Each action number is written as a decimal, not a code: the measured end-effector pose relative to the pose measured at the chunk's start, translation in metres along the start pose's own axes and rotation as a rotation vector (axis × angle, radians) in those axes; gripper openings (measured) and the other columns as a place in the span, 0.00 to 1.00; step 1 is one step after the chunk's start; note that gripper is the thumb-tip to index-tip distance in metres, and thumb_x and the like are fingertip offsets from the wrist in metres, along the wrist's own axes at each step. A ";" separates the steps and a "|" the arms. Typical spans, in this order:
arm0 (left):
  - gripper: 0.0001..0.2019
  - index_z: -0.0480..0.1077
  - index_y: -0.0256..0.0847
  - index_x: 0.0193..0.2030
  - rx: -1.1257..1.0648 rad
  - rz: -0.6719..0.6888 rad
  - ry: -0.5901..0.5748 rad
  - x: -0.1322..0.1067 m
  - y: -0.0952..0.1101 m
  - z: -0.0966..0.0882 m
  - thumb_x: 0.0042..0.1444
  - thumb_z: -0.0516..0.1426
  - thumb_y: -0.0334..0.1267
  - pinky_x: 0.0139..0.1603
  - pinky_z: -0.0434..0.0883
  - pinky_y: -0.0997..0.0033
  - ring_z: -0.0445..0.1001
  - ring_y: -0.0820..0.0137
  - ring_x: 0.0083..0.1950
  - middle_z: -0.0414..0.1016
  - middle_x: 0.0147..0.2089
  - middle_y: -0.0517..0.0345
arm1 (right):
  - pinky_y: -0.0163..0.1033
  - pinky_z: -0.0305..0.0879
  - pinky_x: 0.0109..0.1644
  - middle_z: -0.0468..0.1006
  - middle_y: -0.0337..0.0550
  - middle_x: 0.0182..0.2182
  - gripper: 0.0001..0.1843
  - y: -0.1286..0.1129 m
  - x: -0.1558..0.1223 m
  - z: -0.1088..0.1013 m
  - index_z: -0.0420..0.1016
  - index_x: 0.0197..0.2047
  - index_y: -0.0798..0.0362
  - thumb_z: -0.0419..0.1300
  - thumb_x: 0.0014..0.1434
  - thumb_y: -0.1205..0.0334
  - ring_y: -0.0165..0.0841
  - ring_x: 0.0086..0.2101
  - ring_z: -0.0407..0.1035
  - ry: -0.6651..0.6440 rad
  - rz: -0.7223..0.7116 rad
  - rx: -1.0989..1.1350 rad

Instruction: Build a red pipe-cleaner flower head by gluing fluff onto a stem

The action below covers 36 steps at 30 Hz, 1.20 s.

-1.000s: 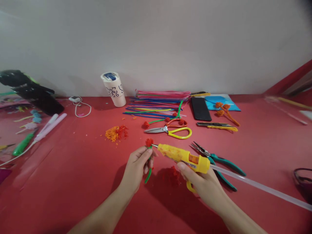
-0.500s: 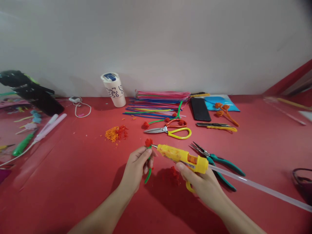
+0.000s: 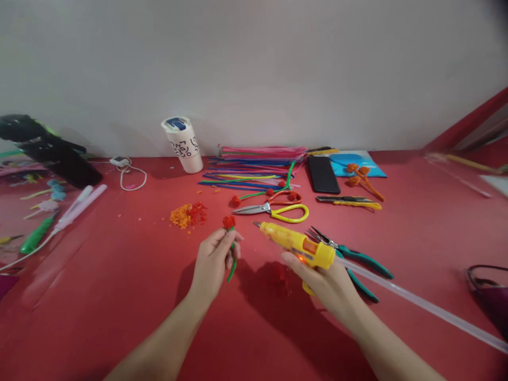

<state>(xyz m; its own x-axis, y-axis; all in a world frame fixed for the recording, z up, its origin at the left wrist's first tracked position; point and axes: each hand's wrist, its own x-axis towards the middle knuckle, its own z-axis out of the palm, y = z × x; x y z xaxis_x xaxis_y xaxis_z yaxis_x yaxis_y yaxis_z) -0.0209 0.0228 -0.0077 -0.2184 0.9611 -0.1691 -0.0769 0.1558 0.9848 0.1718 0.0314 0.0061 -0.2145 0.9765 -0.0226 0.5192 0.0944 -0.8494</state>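
Note:
My left hand (image 3: 214, 259) is closed on a green pipe cleaner stem (image 3: 232, 271) topped by a fuzzy red flower head (image 3: 229, 221). In my right hand (image 3: 321, 278) is a yellow hot glue gun (image 3: 296, 241), its metal nozzle pointing left and standing apart from the flower. A long clear glue stick (image 3: 420, 311) sticks out of the gun's back end. Under the gun lies a small heap of red clippings (image 3: 281, 278), partly in shadow. Scissors (image 3: 288, 212) with orange and yellow handles rest just beyond the gun.
Pliers (image 3: 367, 263) lie beside my right hand. Orange and red clippings (image 3: 186, 216) are piled ahead of my left. Farther back are pipe cleaners (image 3: 254, 169), a phone (image 3: 324, 174), a cutter knife (image 3: 349, 201) and a white tumbler (image 3: 184, 145). A pink straightener-like tool (image 3: 81, 209) sits left.
The glue gun's nozzle has come away from the flower head. My left hand has moved left with the flower, and a gap now separates the two.

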 end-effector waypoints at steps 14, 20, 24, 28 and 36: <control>0.10 0.68 0.42 0.32 0.273 0.140 -0.068 -0.007 0.012 0.001 0.60 0.51 0.42 0.22 0.53 0.75 0.54 0.76 0.20 0.57 0.21 0.67 | 0.40 0.54 0.34 0.70 0.47 0.21 0.19 0.025 0.024 0.005 0.64 0.18 0.53 0.55 0.57 0.54 0.37 0.27 0.65 -0.053 -0.159 -0.631; 0.09 0.68 0.41 0.31 0.151 0.028 -0.129 -0.004 0.004 0.003 0.57 0.53 0.43 0.19 0.50 0.77 0.52 0.78 0.18 0.61 0.20 0.66 | 0.44 0.56 0.42 0.73 0.53 0.33 0.11 0.018 0.014 0.005 0.73 0.33 0.59 0.53 0.61 0.61 0.40 0.36 0.65 -0.015 -0.371 -0.694; 0.08 0.67 0.41 0.30 0.101 0.002 -0.144 -0.002 0.001 0.004 0.56 0.53 0.41 0.18 0.48 0.79 0.50 0.79 0.17 0.61 0.20 0.68 | 0.38 0.59 0.47 0.74 0.42 0.32 0.07 0.014 0.006 0.013 0.75 0.35 0.52 0.57 0.59 0.69 0.33 0.37 0.65 -0.267 -0.681 -0.601; 0.09 0.66 0.40 0.30 0.099 -0.003 -0.154 0.000 0.000 0.005 0.57 0.52 0.41 0.17 0.48 0.80 0.50 0.80 0.18 0.62 0.20 0.67 | 0.43 0.61 0.47 0.73 0.45 0.30 0.11 0.022 0.006 0.025 0.75 0.31 0.55 0.53 0.61 0.70 0.35 0.35 0.63 -0.310 -0.799 -0.558; 0.10 0.70 0.38 0.33 0.118 -0.081 -0.204 -0.006 0.001 0.009 0.56 0.54 0.42 0.16 0.48 0.80 0.51 0.80 0.16 0.64 0.18 0.66 | 0.34 0.63 0.31 0.74 0.42 0.25 0.09 0.014 0.006 0.016 0.71 0.33 0.56 0.52 0.61 0.72 0.30 0.26 0.66 -0.148 -0.610 -0.366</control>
<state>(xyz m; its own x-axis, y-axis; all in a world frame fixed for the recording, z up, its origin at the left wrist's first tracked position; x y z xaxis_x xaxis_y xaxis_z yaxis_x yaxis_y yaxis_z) -0.0111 0.0193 -0.0051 -0.0148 0.9686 -0.2482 0.0309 0.2486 0.9681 0.1650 0.0353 -0.0142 -0.6501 0.6956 0.3058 0.5098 0.6977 -0.5032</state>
